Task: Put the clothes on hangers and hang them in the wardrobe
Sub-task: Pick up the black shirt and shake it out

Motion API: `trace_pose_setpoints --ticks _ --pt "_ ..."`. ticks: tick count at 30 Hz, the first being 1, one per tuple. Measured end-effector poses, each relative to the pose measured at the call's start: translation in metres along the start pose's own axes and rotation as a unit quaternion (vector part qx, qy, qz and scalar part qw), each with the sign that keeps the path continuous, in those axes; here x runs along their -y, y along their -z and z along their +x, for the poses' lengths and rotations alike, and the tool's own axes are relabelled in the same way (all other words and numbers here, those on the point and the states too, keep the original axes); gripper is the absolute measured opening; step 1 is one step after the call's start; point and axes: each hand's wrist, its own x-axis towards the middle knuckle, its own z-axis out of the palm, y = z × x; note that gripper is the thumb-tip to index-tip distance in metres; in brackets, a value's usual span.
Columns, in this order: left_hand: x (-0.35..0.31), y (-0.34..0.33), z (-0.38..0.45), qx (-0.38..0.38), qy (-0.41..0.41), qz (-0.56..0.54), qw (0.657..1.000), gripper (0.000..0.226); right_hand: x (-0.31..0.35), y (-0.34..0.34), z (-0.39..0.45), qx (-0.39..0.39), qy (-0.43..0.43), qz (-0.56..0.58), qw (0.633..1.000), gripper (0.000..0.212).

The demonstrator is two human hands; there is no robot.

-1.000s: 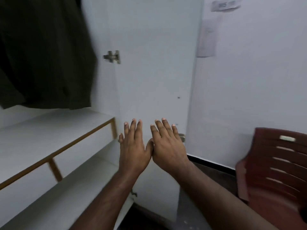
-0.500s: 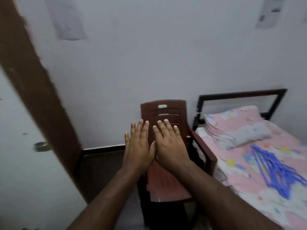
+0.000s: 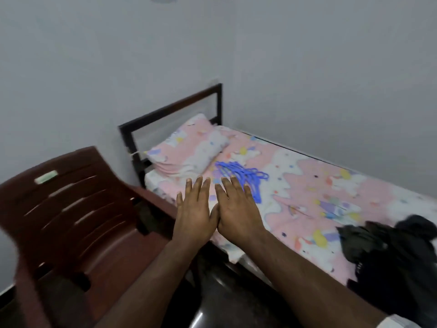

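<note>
Both hands, left and right, flat, fingers straight, empty; hangers look light, stiff: grip hooks; clothes limp

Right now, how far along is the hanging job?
Nothing looks done in this view. Both hands, left and right, are flat and hold nothing. Left: the blue hangers lie bare on the bed and the dark clothes remain heaped.

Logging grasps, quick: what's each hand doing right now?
Left hand: open, fingers straight, holding nothing.
Right hand: open, fingers straight, holding nothing.
</note>
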Motion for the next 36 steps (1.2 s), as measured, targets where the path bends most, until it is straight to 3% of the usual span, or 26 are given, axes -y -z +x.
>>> trace_pose_setpoints --ticks 6,13,23,31,36 --pt "-0.045 -0.063 0.061 0.090 -0.106 -0.039 0.990 0.089 -0.071 -0.010 -0.009 0.009 -0.142 -0.037 0.989 0.064" --pt "-0.106 -0.134 0.092 0.166 -0.201 -0.053 0.964 0.072 -0.149 -0.008 -0.044 0.032 -0.266 -0.040 0.963 0.063" --pt "-0.259 -0.246 0.114 0.251 -0.314 -0.049 0.914 0.065 -0.298 -0.009 -0.122 0.063 -0.414 -0.020 0.908 0.064" --pt "-0.410 -0.387 0.116 0.359 -0.305 -0.034 0.881 0.062 -0.482 -0.036 -0.210 0.115 -0.527 0.099 0.837 0.065" --pt "-0.492 -0.462 0.127 0.391 -0.255 -0.038 0.884 0.059 -0.587 -0.049 -0.251 0.109 -0.589 0.136 0.789 0.059"
